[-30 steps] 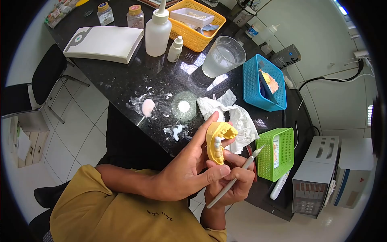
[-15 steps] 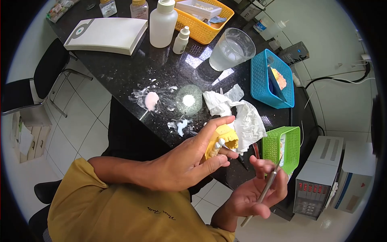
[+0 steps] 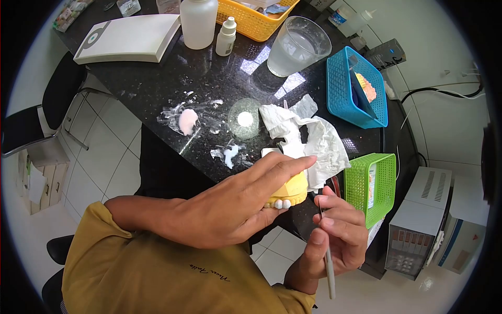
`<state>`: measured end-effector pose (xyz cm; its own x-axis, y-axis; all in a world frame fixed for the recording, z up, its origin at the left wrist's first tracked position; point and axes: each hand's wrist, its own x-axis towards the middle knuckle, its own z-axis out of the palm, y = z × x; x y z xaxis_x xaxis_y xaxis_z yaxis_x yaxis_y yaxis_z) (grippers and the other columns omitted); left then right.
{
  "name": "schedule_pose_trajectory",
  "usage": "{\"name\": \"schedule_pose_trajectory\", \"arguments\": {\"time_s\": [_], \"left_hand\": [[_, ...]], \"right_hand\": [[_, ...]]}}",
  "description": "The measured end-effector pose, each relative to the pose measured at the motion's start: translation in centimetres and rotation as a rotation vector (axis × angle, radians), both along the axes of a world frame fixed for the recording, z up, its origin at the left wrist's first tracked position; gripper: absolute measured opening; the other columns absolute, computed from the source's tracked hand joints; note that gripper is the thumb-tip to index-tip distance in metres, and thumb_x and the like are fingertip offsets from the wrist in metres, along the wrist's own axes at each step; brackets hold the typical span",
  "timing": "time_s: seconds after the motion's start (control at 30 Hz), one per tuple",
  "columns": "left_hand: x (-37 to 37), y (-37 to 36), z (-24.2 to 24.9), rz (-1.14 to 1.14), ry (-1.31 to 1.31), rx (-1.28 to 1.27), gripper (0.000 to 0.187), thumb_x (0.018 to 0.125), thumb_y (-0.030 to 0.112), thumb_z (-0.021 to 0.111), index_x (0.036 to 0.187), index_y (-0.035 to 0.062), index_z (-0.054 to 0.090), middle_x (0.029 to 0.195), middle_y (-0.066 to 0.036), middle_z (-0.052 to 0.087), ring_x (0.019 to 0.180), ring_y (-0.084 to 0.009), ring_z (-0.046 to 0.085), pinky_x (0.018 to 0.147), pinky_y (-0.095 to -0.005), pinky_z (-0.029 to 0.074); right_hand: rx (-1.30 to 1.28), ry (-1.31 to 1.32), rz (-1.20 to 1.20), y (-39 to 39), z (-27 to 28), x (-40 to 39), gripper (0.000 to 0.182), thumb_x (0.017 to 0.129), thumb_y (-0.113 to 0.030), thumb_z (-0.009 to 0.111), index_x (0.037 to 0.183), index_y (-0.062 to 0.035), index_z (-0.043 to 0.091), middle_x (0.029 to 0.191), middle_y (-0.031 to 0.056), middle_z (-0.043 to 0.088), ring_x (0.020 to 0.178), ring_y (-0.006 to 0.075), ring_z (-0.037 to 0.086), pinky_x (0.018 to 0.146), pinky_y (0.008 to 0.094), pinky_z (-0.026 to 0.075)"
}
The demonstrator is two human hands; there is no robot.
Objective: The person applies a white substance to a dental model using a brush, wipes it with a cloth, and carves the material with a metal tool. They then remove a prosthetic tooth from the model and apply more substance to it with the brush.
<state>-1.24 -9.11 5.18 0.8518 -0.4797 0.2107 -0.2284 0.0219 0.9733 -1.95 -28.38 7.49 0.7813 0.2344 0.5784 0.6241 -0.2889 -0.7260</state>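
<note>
My left hand (image 3: pixel 235 201) is wrapped round a yellow dental model (image 3: pixel 294 189), with the palm over its top. Two whitish teeth (image 3: pixel 282 204) show among the yellow ones on the model's lower edge. Just right of the model, my right hand (image 3: pixel 340 230) pinches a slim metal instrument (image 3: pixel 329 269) between thumb and fingers. Its handle points down and its thin tip points up, apart from the model. Crumpled white paper (image 3: pixel 327 152) lies beyond the model on the dark countertop (image 3: pixel 157 94).
Pink powder (image 3: pixel 187 121), a round glass dish (image 3: pixel 244 131) and bluish-white material (image 3: pixel 230 155) lie on the counter. Behind stand a glass of cloudy liquid (image 3: pixel 298 52), a white bottle (image 3: pixel 198 23) and a small dropper bottle (image 3: pixel 226 37). Blue (image 3: pixel 340 94) and green baskets (image 3: pixel 384 188) stand at the right.
My left hand has turned the model so its teeth face down and toward me. My right hand has moved closer to it and turned the instrument from slanting to nearly upright, now in a pinch.
</note>
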Motion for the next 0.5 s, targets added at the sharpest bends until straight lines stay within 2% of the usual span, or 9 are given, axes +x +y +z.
{"name": "schedule_pose_trajectory", "arguments": {"time_s": [0.03,0.13,0.5], "left_hand": [[0.0,0.0,0.0,0.000,-0.012,0.000,0.075,0.079,-0.011,0.052,0.148,-0.0018,0.024,0.131,-0.022,0.041,0.122,-0.0344,0.044,0.104,-0.0386,0.034],[-0.1,0.0,-0.1,-0.002,-0.006,-0.028,0.077,0.077,-0.012,0.052,0.148,-0.0015,0.024,0.133,-0.022,0.039,0.123,-0.0350,0.042,0.105,-0.0389,0.034],[-0.3,0.5,0.4,0.010,-0.033,0.024,0.082,0.073,-0.013,0.053,0.148,-0.0015,0.023,0.136,-0.024,0.035,0.127,-0.0385,0.039,0.106,-0.0416,0.033]], "right_hand": [[0.001,0.003,0.000,0.2,0.0,-0.2,0.024,0.076,-0.004,0.071,0.097,-0.0017,0.059,0.082,0.0126,0.066,0.088,0.0298,0.069,0.088,0.0481,0.055],[-0.063,0.043,-0.010,0.8,0.3,-0.8,0.026,0.072,-0.001,0.075,0.090,-0.0051,0.056,0.079,0.0117,0.068,0.097,0.0368,0.069,0.091,0.0515,0.053],[-0.069,0.066,-0.010,1.4,0.6,-1.0,0.023,0.069,0.000,0.075,0.081,-0.0049,0.056,0.071,0.0111,0.068,0.096,0.0383,0.069,0.091,0.0533,0.052]]}}
